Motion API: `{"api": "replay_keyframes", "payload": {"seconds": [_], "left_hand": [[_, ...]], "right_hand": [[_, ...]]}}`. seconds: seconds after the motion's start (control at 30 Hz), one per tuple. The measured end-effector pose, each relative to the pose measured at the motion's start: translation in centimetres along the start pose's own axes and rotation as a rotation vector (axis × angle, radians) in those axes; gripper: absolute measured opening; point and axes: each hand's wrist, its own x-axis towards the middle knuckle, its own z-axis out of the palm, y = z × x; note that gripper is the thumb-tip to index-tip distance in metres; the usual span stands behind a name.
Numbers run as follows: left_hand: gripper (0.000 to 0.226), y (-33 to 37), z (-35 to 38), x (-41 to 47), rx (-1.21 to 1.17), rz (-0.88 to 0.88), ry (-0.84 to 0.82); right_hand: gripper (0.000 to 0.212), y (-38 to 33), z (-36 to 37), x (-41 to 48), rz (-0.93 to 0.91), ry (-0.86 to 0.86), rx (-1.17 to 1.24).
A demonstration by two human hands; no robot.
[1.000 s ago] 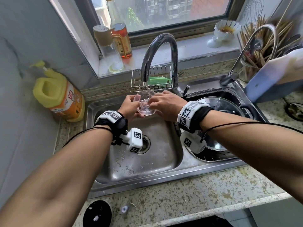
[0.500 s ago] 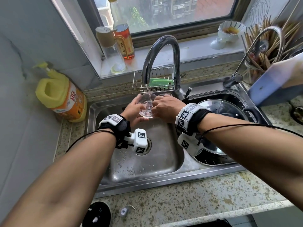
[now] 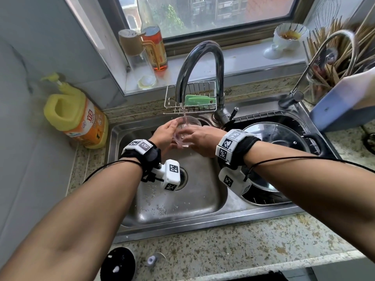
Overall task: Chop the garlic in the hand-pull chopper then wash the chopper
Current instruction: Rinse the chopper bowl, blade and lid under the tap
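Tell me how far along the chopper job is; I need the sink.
Chopping looks done: the chopper is apart. In hand: left hand and right hand hold the chopper bowl under the running faucet. Remaining: the black lid and a small white part lie on the counter, apparently unwashed.

The speckled stone counter [image 3: 243, 250] bears a yellow detergent jug [image 3: 75, 116], a black round lid [image 3: 117, 264] and a small clear piece [image 3: 152, 260].

You face a steel sink [image 3: 203, 226] set in a speckled stone countertop [image 3: 233, 252]. Behind the sink, daylight enters a window [image 3: 203, 13]; left of it stands a pale wall [image 3: 30, 138].
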Motion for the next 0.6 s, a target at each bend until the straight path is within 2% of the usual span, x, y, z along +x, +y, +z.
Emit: {"api": "replay_keyframes", "payload": {"seconds": [0.07,0.13,0.3,0.4,0.5,0.6], "left_hand": [[0.025,-0.3,-0.2,0.1,0.084,0.047,0.067],[0.022,-0.4,-0.3,0.2,0.067,0.042,0.13],[0.024,0.1,-0.3,-0.6,-0.156,-0.15,-0.049],[0.032,0.1,-0.4,-0.7,-0.287,-0.147,-0.011],[0.031,0.3,-0.9,-0.7,-0.354,-0.183,-0.075],[0.027,0.2,-0.9,-0.7,-0.304,-0.072,-0.09]], "right_hand": [[0.034,0.3,-0.2,-0.1,-0.046,0.005,-0.029],[0.031,0.5,-0.6,-0.1,-0.04,0.047,-0.079],[0.019,-0.1,-0.6,-0.1,0.011,0.135,-0.11],[0.022,0.0,-0.2,-0.5,0.068,0.204,-0.116],[0.033,0.4,-0.1,-1.2,0.087,0.226,-0.103],[0.034,0.5,-0.2,-2.1,0.13,0.323,-0.055]]}}
